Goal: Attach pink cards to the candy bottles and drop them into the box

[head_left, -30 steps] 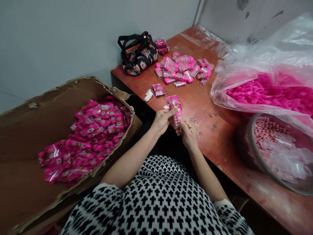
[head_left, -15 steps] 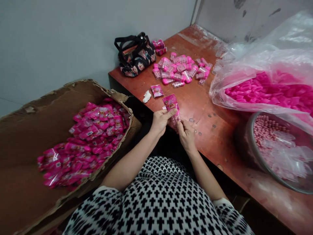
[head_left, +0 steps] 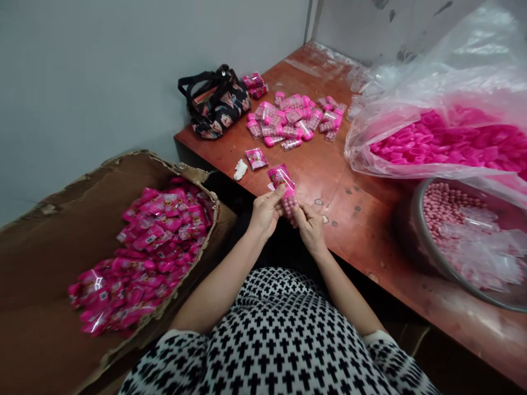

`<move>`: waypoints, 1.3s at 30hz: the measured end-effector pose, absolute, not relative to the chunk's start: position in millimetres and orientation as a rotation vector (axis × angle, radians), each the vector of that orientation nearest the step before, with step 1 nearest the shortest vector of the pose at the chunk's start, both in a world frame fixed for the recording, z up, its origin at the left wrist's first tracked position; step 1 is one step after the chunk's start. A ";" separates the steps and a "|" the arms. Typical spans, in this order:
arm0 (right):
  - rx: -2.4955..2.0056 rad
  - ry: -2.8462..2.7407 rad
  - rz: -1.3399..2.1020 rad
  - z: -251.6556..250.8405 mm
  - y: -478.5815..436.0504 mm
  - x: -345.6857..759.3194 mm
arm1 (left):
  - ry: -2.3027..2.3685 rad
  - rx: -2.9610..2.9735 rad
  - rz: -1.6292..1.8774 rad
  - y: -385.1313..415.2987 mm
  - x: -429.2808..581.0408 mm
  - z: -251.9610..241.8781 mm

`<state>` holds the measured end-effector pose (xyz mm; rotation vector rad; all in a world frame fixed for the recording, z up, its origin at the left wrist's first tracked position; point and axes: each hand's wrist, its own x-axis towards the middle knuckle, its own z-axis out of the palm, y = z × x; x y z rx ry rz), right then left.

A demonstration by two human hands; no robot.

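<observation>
At the table's near edge, my left hand (head_left: 267, 213) is closed, its thumb pressed on a shiny pink printed packet (head_left: 280, 173). Just below the packet is a small clear bottle (head_left: 290, 204) of pink beads with a pink cap. My right hand (head_left: 309, 225) pinches the bottle's lower end between thumb and fingers. Whether the cap end sits inside the packet or against it, I cannot tell. Beyond my hands lie another pink packet (head_left: 256, 158) and a crumpled white scrap (head_left: 240, 169). Farther back, several capped bead bottles (head_left: 288, 118) lie in a loose pile.
To the left, a torn-edged cardboard box (head_left: 37, 258) holds many pink packets (head_left: 160, 236). A floral handbag (head_left: 220, 107) stands at the table's left edge. On the right are a clear plastic bag (head_left: 358, 140) of pink caps and a grey tub (head_left: 420, 219) with beads and clear bottles.
The bottle's pink cap now shows more clearly below the packet, between my hands. Both hands keep their hold. The whole view has shifted slightly.
</observation>
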<state>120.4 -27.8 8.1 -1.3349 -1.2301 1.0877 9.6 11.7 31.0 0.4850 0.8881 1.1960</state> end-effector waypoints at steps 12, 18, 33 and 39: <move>-1.147 -0.898 1.379 4.6 -23.9 117.3 | 0.980 0.622 1.168 16.4 11.2 35.1; -1.206 -0.987 1.254 4.9 -28.5 120.1 | 0.961 0.605 1.206 4.3 14.7 33.7; -1.206 -0.868 1.268 1.9 -32.2 112.0 | 1.003 0.574 1.311 -4.7 20.6 35.2; -1.285 -1.066 1.154 8.8 -36.8 114.8 | 0.945 0.548 1.274 1.3 15.0 31.2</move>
